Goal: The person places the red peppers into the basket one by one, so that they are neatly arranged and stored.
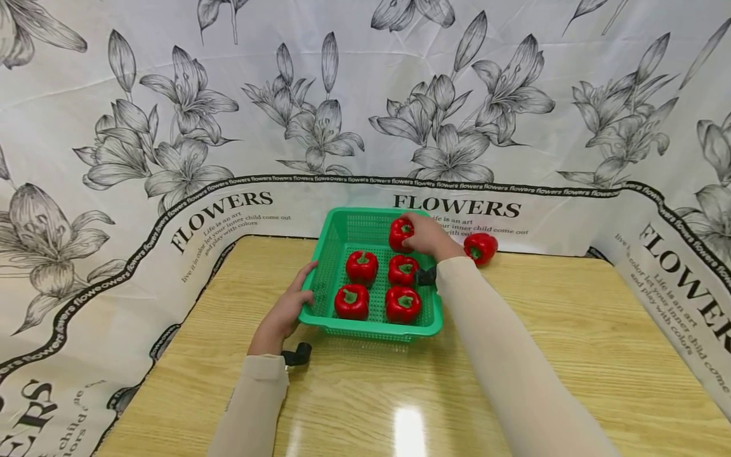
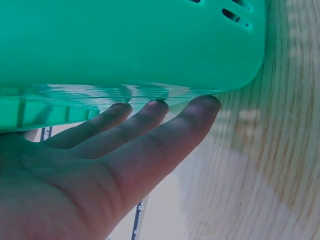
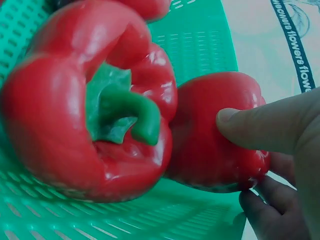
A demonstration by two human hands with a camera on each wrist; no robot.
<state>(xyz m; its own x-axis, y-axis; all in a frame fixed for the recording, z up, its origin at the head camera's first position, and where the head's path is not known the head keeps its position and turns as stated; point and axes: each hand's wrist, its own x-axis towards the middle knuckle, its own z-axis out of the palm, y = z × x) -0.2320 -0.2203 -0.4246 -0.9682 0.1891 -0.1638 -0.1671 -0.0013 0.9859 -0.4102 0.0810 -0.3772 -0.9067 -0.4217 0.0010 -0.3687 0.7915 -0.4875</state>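
A green plastic basket (image 1: pixel 371 327) stands on the wooden table. My left hand (image 1: pixel 285 312) holds its left side, the thumb over the rim and the fingers (image 2: pixel 165 135) along the outer wall. At the basket's far right corner, my right hand (image 1: pixel 428 236) grips a red bell pepper (image 1: pixel 401 235). In the right wrist view the thumb (image 3: pixel 265 125) presses that pepper's side, while the other fingers reach round its far end. Several more red bell peppers lie in the basket, stems up. One of them (image 3: pixel 90 110) sits right beside the gripped one.
Another red bell pepper (image 1: pixel 480 248) lies on the table behind the basket, to its right, near the right forearm. A white cloth (image 1: pixel 342 190) with flower prints and lettering hangs along the back and sides of the table (image 1: pixel 559 330).
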